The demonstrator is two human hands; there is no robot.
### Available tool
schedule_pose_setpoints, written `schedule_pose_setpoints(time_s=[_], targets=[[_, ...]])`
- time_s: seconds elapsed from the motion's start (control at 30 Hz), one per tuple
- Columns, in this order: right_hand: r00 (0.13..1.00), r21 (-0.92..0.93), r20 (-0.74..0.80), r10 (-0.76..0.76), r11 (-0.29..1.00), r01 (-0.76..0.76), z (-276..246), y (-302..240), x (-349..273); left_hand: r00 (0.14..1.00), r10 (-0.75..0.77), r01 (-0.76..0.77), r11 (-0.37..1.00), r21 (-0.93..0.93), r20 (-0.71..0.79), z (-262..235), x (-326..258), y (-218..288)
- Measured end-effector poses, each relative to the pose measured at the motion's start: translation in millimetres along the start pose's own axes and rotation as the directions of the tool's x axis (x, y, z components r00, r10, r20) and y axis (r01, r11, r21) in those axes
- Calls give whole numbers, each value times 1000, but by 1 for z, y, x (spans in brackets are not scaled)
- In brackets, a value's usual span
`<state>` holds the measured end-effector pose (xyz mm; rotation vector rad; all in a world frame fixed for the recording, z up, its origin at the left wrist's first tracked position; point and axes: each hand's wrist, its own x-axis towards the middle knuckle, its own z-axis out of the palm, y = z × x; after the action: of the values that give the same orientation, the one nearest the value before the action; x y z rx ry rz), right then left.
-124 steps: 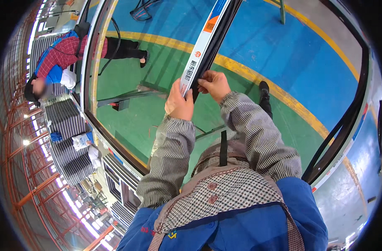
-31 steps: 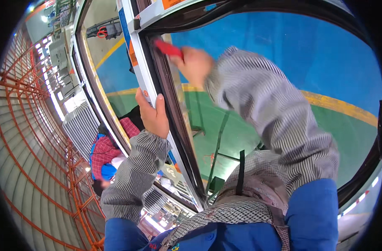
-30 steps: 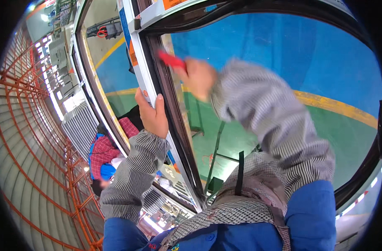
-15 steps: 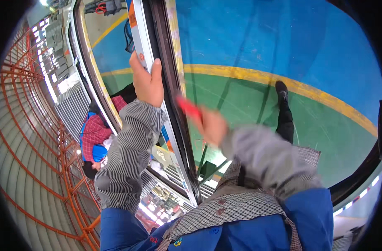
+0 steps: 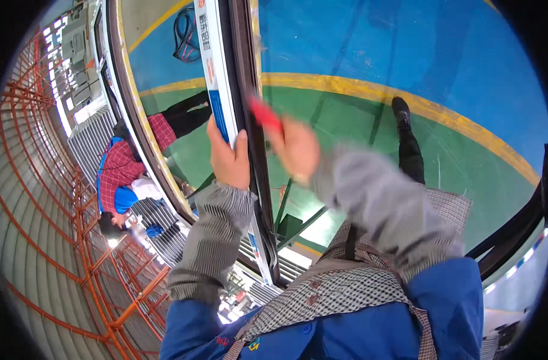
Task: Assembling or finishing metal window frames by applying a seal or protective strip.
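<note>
At the bottom of the frame I see a blue jacket (image 5: 370, 327) with a checked apron (image 5: 352, 294) over it, closest to the camera. Two arms in striped grey sleeves go up from there toward the middle of the frame.

My left hand (image 5: 229, 159) is just left of the middle. Its fingers are closed around the edge of a long white strip with blue marks (image 5: 212, 78). The thumb lies on the near side, right beside a dark frame bar (image 5: 250, 102). The strip runs from the top of the frame down past the hand and along the bar to the lower middle.

My right hand (image 5: 298, 150) is just to the right of the bar, a bit right of the middle. It is blurry. It is closed on a red tool (image 5: 265, 114), which pokes up and to the left from the fist. The tool tip is at the dark bar or right next to it, but I cannot tell if it touches because of the blur.

Behind the hands is a big glass pane, and the floor (image 5: 370, 54) below it is painted green and blue with a yellow line (image 5: 406, 102) between. A black shoe (image 5: 401, 111) stands near that line.

Farther off, at the left of the frame, another person in a red checked shirt (image 5: 121, 171) bends near grey metal racks (image 5: 94, 138). Orange railings (image 5: 58, 198) curve around the far left edge.
</note>
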<state>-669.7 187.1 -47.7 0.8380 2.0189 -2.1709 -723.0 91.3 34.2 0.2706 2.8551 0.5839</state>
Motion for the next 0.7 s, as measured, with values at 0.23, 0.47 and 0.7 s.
schedule_pose_setpoints(time_s=[0.23,0.47,0.7], targets=[[999,-54,19,-32,998,33,-18,-7,63,989,150,-149,983,112,-2,11,9,-12],[975,95,214,-56,995,37,46,59,-138,978,175,-144,959,244,-111,-2,7,-21],[985,281,-70,160,950,-134,2,29,-64,988,121,-101,978,182,-101,1,15,-26]])
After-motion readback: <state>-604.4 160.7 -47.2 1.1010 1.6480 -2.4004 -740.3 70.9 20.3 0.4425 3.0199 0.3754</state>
